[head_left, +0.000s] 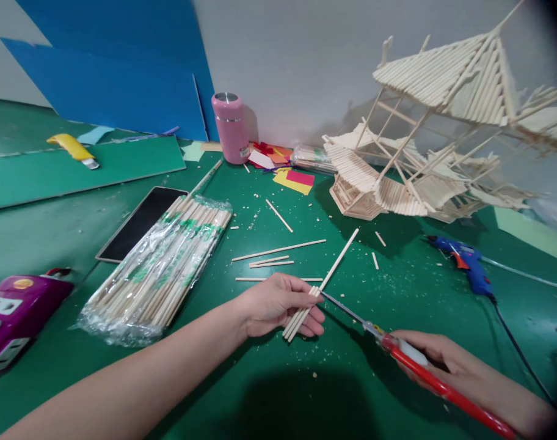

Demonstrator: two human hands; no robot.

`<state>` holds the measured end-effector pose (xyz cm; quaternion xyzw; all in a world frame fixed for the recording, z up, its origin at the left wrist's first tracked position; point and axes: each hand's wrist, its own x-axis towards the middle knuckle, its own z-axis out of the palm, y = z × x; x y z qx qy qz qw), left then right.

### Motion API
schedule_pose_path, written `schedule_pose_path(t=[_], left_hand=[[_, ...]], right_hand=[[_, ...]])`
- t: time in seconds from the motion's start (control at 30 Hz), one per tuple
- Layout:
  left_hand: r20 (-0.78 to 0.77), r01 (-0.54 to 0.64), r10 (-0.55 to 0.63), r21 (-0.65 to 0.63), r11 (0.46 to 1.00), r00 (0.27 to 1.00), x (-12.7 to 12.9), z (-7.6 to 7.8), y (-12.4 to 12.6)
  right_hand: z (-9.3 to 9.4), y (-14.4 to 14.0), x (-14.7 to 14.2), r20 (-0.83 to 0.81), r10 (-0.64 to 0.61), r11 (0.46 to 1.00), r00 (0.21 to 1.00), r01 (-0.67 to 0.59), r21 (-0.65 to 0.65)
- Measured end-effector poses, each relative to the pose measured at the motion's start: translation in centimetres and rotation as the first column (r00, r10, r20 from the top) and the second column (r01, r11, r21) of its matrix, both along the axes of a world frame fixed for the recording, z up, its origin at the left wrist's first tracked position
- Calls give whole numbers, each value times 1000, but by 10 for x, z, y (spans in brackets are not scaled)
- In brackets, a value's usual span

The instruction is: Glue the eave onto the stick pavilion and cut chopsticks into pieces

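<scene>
My left hand (283, 302) is closed on a small bundle of short wooden sticks (298, 321), pinched between thumb and fingers. One longer stick (340, 258) points up and to the right out of that grip. In my right hand (436, 360) are red-handled snips (411, 362) with narrow metal blades. The blade tips are at the sticks, close to my left fingertips; whether the blades touch the long stick I cannot tell. Just beyond my left hand lie several loose sticks (278, 250) on the green tabletop (242, 379).
A plastic-wrapped pack of sticks (168, 263) lies left, partly over a black tablet-like slab (143, 223). At right are a blue glue gun (466, 260) with its cord and a stick-built pavilion model (447, 79). A pink flask (231, 128), yellow cutter (72, 148) and purple socket block (19, 311) stand around.
</scene>
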<state>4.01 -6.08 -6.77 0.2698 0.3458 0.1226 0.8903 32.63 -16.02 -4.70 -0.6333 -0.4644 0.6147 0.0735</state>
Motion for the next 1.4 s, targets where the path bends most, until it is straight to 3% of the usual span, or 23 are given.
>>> schedule_pose_path(t=[0.23, 0.37, 0.43, 0.53, 0.6, 0.77, 1.0, 1.07, 1.17, 1.2, 1.27, 1.4], left_hand=[[-36, -17, 18, 35, 999, 999, -1, 1, 1], [-67, -36, 39, 48, 998, 997, -2, 3, 1], [-93, -49, 55, 69, 996, 994, -3, 4, 1], [-189, -52, 83, 163, 985, 979, -4, 7, -2], [-288, -18, 102, 281, 959, 952, -5, 8, -4], [-464, 154, 137, 536, 830, 875, -9, 11, -10], [-520, 300, 106, 634, 713, 847, -8, 10, -9], [-546, 364, 145, 709, 604, 825, -8, 10, -8], [-602, 501, 219, 778, 379, 768, -8, 8, -10], [-627, 547, 240, 771, 326, 741, -8, 7, -11], [-685, 632, 275, 728, 264, 674, -8, 4, -14], [-747, 729, 339, 653, 207, 573, -6, 1, -21]], right_hand=[[4, -4, -8, 75, -89, 994, 993, 84, 74], [0, -4, -2, 74, -19, 1000, 997, 17, 19], [0, -4, -4, 73, -44, 999, 996, 42, 27], [4, -2, -11, 47, -98, 994, 994, 95, 57], [8, 0, -16, 7, -68, 996, 998, 67, 53], [10, 4, -18, -75, -36, 998, 997, 40, 44], [-1, 2, -18, -169, -112, 992, 979, 100, -78], [-2, 2, -19, -170, -130, 987, 977, 112, -112], [2, 0, -20, -154, -152, 983, 976, 133, -127], [4, -1, -21, -152, -159, 982, 975, 141, -126], [7, -2, -22, -159, -173, 980, 972, 154, -127], [14, -1, -26, -172, -201, 974, 964, 178, -140]])
